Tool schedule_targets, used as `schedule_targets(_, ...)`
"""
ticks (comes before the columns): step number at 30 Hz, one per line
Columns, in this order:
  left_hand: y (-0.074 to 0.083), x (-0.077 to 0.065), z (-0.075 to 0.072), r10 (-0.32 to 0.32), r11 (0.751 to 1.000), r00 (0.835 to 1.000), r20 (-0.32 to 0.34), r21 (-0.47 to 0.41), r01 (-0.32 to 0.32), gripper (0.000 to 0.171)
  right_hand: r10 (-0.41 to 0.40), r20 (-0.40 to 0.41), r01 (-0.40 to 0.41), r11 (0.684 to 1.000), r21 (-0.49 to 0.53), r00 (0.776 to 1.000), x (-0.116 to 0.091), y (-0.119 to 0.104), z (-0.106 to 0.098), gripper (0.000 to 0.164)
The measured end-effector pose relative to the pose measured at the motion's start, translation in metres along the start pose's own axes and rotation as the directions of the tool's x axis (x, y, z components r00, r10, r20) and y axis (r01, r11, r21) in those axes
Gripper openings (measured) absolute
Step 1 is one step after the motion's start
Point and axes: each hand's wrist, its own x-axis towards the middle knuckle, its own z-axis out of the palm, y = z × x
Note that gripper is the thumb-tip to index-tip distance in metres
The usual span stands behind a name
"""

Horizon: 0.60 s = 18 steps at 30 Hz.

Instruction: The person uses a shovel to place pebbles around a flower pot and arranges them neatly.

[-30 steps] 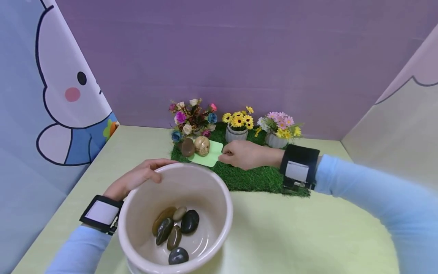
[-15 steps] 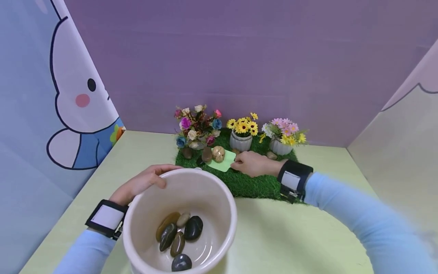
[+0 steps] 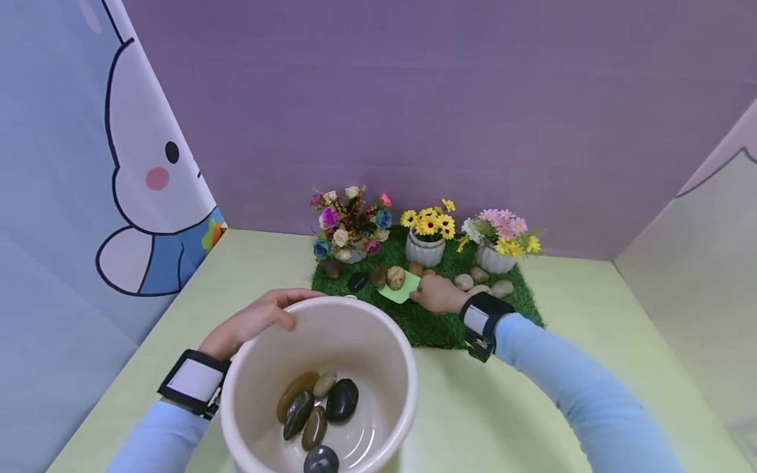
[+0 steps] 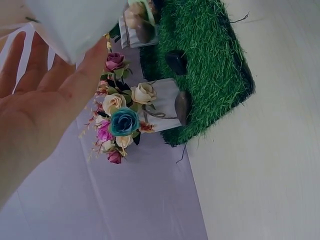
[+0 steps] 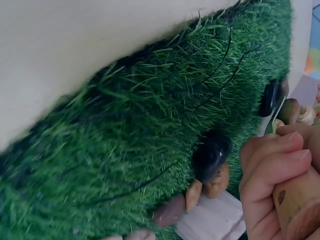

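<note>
My left hand (image 3: 260, 320) grips the rim of a cream bucket (image 3: 405, 394), thumb inside and fingers outside. Several dark and brown stones (image 3: 342, 400) lie in the bucket. My right hand (image 3: 437, 293) holds a spatula with a pale green blade (image 3: 399, 293); its wooden handle (image 5: 300, 205) shows in the right wrist view. A beige stone (image 3: 395, 277) sits on the blade, with a brown stone (image 3: 378, 276) at the blade's left edge. The blade is over the grass mat (image 3: 437, 328); whether it touches the mat I cannot tell.
Three flower pots stand along the mat's back: mixed roses (image 3: 349, 226), yellow flowers (image 3: 428, 225) and pink flowers (image 3: 503, 230). Loose stones lie on the mat, including a black stone (image 3: 357, 281) and pale stones (image 3: 464, 282). A purple backdrop (image 3: 384, 131) rises behind the table.
The spatula and its stones have gone lower and farther from the head camera. The right arm has drawn leftward, uncovering stones on the mat. The left hand keeps hold of the bucket.
</note>
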Motion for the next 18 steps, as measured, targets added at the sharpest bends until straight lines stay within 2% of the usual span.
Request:
schedule_targets(5,0.000,0.000,0.001,0.003,1.000,1.000,-0.009,0.012,-0.003,0.072,0.086,0.006,-0.085,0.992,-0.097,0.996,0.024,-0.001,0.009,0.054)
schedule_targets(9,-0.002,0.001,0.002,-0.004,1.000,1.000,-0.011,0.022,0.004,0.071,0.147,0.014,-0.144,0.983,-0.116,0.989,0.038,0.000,0.018,0.052)
schedule_targets(13,-0.003,0.000,0.003,-0.017,1.000,1.000,-0.009,0.020,0.017,0.069,0.164,0.022,-0.160,0.979,-0.127,0.986,0.043,-0.004,0.021,0.049)
schedule_targets(14,-0.003,0.000,0.003,-0.018,1.000,1.000,-0.013,0.021,0.019,0.069,0.142,0.015,-0.139,0.981,-0.132,0.990,0.047,0.001,0.023,0.048)
schedule_targets(18,-0.001,0.000,0.000,-0.009,1.000,1.000,-0.013,0.026,0.009,0.069,0.133,0.024,-0.127,0.979,-0.158,0.991,0.050,-0.003,0.015,0.044)
